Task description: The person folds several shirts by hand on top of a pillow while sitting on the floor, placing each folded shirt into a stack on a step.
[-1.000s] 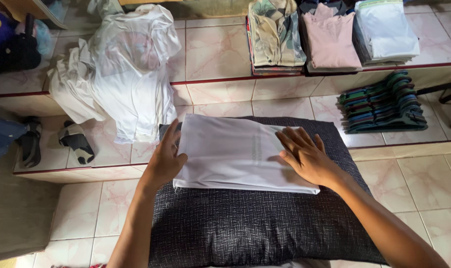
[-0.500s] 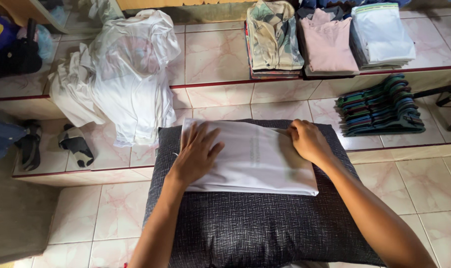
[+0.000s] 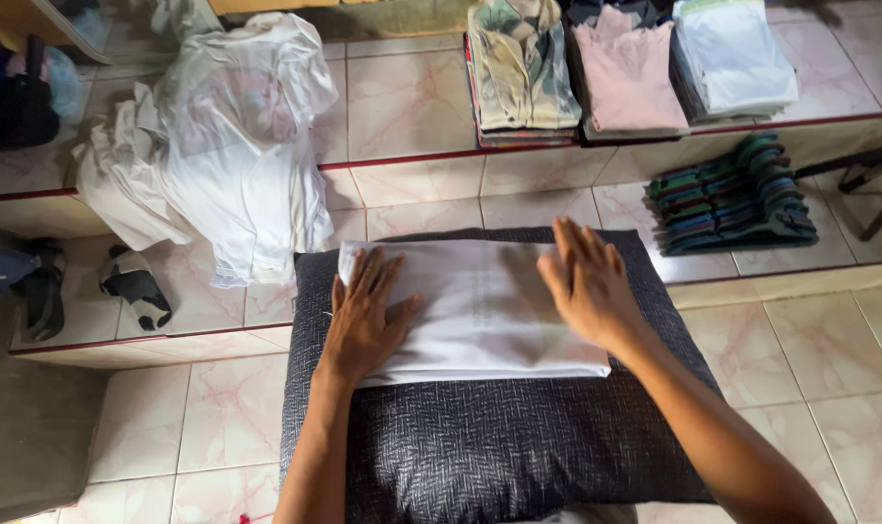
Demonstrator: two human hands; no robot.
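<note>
A folded white garment [image 3: 480, 311] lies flat on a dark woven cushion [image 3: 490, 446] on the tiled floor. My left hand [image 3: 363, 320] rests palm down on the garment's left part, fingers spread. Over the garment's right part, my right hand [image 3: 585, 283] also lies flat with its fingers stretched forward. Neither hand grips anything.
A heap of unfolded white clothes [image 3: 228, 146] drapes over the tiled step at the left. Folded stacks [image 3: 635, 68] sit on the upper step at the back. A pile of coloured hangers [image 3: 732, 199] lies at the right. Dark sandals [image 3: 130, 286] lie at the left.
My left hand slid from the garment's left edge onto its top. My right hand went from curled at the far right edge to flat, fingers extended. The garment looks narrower.
</note>
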